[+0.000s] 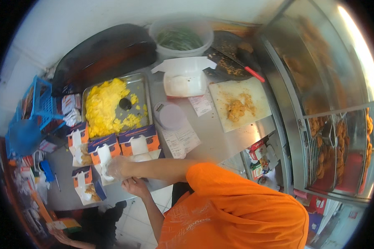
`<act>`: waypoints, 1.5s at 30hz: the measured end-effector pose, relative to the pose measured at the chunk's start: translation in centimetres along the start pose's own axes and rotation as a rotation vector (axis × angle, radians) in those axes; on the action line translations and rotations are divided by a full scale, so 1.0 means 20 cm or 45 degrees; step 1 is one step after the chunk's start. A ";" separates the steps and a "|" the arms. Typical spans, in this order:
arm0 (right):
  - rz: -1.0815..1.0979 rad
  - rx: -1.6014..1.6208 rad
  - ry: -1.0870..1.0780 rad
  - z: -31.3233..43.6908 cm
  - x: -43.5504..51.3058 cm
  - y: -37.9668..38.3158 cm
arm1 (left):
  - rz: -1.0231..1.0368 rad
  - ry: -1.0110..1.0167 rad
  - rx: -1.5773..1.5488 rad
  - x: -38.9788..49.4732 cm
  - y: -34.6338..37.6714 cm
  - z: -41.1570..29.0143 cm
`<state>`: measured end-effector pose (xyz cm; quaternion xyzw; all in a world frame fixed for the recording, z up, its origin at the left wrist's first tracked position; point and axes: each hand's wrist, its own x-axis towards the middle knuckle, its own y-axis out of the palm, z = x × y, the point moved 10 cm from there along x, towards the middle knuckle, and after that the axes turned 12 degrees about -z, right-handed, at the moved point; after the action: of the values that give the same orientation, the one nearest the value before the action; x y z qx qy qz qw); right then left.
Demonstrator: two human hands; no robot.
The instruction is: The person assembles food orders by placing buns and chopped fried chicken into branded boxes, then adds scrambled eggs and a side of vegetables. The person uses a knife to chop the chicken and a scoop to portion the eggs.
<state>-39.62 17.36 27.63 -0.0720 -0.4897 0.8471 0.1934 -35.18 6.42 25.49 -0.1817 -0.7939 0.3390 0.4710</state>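
My right hand, in a clear plastic glove, reaches into the front of an open orange-and-purple cardboard food box. Blur hides whether its fingers hold anything. Just below the right wrist is my bare left hand, fingers curled, at the counter's near edge; I cannot see what is in it. To the right, another open box has something white inside. Pieces of fried chicken show in a box on the left and in a box nearer the edge.
A metal tray of scrambled egg lies behind the boxes. Nearby are a kitchen scale, paper receipts and a cutting board with crumbs. A red-handled knife rests behind it. Another person's hand is lower left.
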 end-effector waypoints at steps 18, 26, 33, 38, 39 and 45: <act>-0.241 -0.408 0.794 -1.84 -2.74 -1.12 | 0.115 0.034 0.380 -0.01 0.05 0.07; -0.127 -0.306 0.678 -1.65 -3.01 -0.98 | 0.048 0.009 0.346 0.03 0.02 0.02; -0.405 -0.309 0.705 -1.69 -3.20 -0.83 | 0.003 0.125 0.377 0.02 0.03 0.00; -0.548 -0.478 1.003 -1.87 -3.29 -0.90 | -0.001 0.072 0.329 -0.01 0.05 0.04; -0.565 -0.548 1.093 -1.90 -3.28 -0.96 | -0.018 0.048 0.285 -0.01 0.05 0.05; -0.995 1.278 1.520 -1.83 -2.70 -0.99 | -0.161 0.174 0.285 -0.05 0.03 0.01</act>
<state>26.24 34.04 22.33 -0.2369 0.1350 0.6564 0.7034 -34.92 6.22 24.43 -0.1002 -0.7270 0.3821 0.5616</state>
